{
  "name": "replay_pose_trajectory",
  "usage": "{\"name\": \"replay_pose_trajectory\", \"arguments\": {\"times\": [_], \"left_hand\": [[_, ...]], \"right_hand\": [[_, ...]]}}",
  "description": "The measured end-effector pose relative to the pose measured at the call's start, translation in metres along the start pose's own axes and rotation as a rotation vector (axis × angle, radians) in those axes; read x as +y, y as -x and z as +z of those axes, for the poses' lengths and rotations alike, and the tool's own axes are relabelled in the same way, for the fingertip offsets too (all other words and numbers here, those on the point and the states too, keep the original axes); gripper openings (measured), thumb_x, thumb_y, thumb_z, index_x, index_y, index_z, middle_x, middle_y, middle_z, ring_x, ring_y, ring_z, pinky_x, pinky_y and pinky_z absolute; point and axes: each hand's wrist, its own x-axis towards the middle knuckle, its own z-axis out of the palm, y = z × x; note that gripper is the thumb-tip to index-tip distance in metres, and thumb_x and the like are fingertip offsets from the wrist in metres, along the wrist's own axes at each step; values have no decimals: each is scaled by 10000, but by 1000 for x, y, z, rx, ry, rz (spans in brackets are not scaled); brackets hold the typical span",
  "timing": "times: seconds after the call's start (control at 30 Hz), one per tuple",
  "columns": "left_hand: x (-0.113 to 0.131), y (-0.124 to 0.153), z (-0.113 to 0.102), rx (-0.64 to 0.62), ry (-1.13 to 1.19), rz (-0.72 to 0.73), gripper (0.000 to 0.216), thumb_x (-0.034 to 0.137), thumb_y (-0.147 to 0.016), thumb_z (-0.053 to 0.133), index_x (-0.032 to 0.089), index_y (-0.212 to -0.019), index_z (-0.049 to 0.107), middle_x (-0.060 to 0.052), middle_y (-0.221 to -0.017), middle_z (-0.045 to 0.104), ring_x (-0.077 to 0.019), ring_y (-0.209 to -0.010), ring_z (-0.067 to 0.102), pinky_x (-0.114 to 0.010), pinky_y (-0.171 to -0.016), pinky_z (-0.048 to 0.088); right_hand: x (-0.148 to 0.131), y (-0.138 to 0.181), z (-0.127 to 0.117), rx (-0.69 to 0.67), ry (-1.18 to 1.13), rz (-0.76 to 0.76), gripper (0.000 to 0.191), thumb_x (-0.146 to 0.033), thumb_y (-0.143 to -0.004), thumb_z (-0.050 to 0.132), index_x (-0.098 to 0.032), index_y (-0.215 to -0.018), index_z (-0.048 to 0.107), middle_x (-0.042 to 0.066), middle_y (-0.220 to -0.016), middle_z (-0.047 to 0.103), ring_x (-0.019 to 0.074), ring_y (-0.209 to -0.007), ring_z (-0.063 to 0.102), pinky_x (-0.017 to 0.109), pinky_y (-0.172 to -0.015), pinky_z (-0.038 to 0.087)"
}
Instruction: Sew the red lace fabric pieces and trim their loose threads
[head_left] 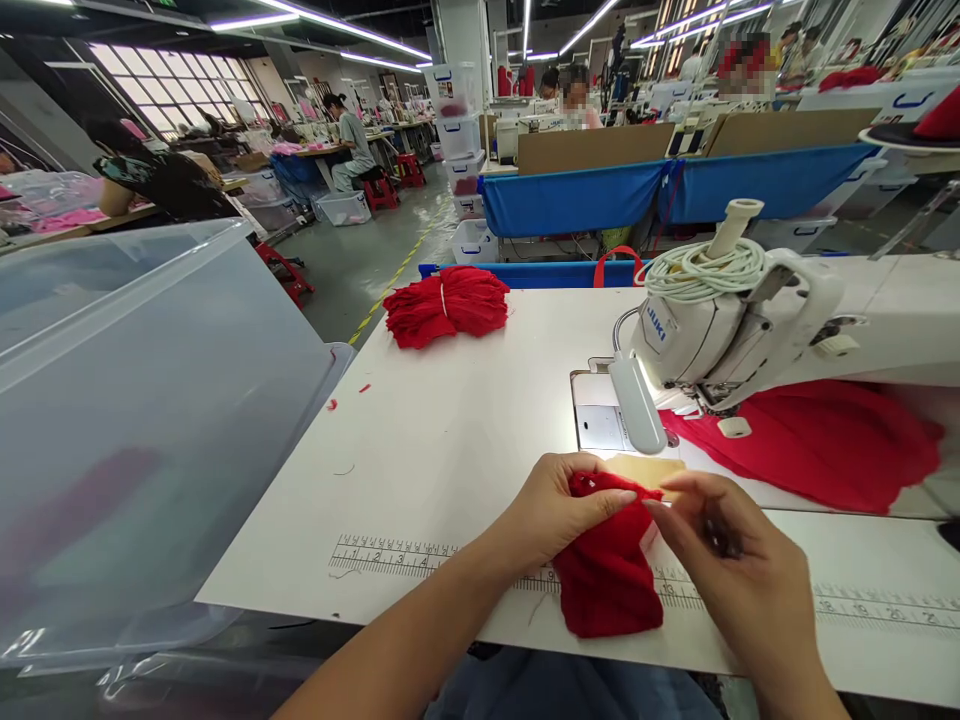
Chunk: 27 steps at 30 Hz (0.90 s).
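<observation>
A small red fabric piece [611, 590] hangs from my two hands over the front edge of the white sewing table [450, 430]. My left hand [551, 510] pinches its top edge between thumb and fingers. On the other side, my right hand [742, 570] has its thumb and forefinger closed at the top right corner of the same piece. Something dark shows in the right palm, too hidden to name. Just behind the hands lies a yellowish patch [645, 468], partly covered. Beyond it stands the white sewing machine [690, 330], with a larger red fabric [832, 440] beneath its arm.
A tied bundle of red fabric [448, 305] lies at the table's far left. A large translucent plastic bin [150, 420] stands against the left side. A printed ruler scale [390, 555] runs along the front. Blue cloth [577, 205] hangs behind; other people sit farther off.
</observation>
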Motion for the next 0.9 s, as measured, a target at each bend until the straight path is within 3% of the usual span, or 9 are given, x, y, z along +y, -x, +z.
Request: {"name": "replay_pose_trajectory", "arguments": {"times": [0.07, 0.13, 0.23, 0.33, 0.47, 0.6, 0.67, 0.8, 0.9], "left_hand": [[0, 0, 0, -3, -24, 37, 249, 350, -705, 733, 124, -662, 637, 20, -647, 502, -95, -622, 423, -241, -581, 294], [-1, 0, 0, -2, -38, 49, 242, 339, -707, 727, 126, -648, 628, 19, -659, 497, -92, -624, 412, -241, -575, 283], [0, 0, -1, 3, -14, 1, 246, 346, -707, 725, 129, -659, 620, 21, -642, 506, -88, -602, 409, -236, -562, 278], [1, 2, 0, -8, 49, -51, 258, 357, -672, 765, 128, -704, 652, 15, -651, 550, -93, -604, 448, -231, -570, 305], [2, 2, 2, -4, 102, -45, 318, 376, -589, 848, 122, -688, 684, 20, -627, 566, -88, -599, 454, -227, -590, 333], [1, 1, 0, 58, 163, -57, 367, 414, -559, 872, 127, -646, 661, 20, -611, 590, -83, -595, 462, -212, -577, 329], [0, 0, -1, 57, 201, -66, 368, 409, -555, 879, 128, -662, 666, 15, -633, 613, -85, -609, 484, -204, -581, 342], [1, 0, -1, 61, 273, -94, 353, 404, -571, 877, 132, -682, 681, 11, -654, 631, -86, -625, 516, -197, -595, 369], [1, 1, -2, 32, 306, -110, 342, 406, -583, 870, 137, -706, 698, 11, -675, 639, -86, -632, 529, -198, -609, 383]], "right_hand": [[0, -6, 12, 83, 60, -94, 193, -433, -819, 673, -262, -905, 696, -22, -688, 565, 123, -572, 505, 233, -536, 420], [1, -9, 20, 129, 72, -151, 173, -407, -848, 644, -245, -799, 682, -3, -758, 599, 133, -641, 533, 238, -592, 432], [0, -8, 23, 239, -41, -33, 255, -413, -887, 599, -226, -715, 586, -38, -629, 504, 113, -547, 452, 228, -525, 383], [0, -5, 23, 235, -46, 21, 267, -432, -906, 569, -221, -742, 560, -44, -627, 487, 112, -543, 433, 227, -519, 364], [0, -2, 26, 193, 104, -194, 216, -318, -937, 530, -223, -743, 521, -28, -714, 519, 114, -591, 439, 231, -554, 354], [-4, 6, 24, 176, 8, -338, 151, -225, -935, 517, -235, -784, 512, -21, -745, 506, 124, -659, 480, 229, -590, 373], [-5, 10, 19, 190, 1, -265, 142, -238, -931, 530, -234, -789, 521, -18, -748, 508, 121, -633, 463, 232, -569, 366], [5, 16, 0, 187, 135, -23, 302, -393, -920, 522, -227, -672, 481, -38, -612, 440, 111, -509, 384, 246, -485, 317], [16, 18, -8, 229, 328, 102, 254, -490, -845, 581, -240, -875, 613, -26, -694, 591, 109, -459, 428, 254, -471, 352]]}}
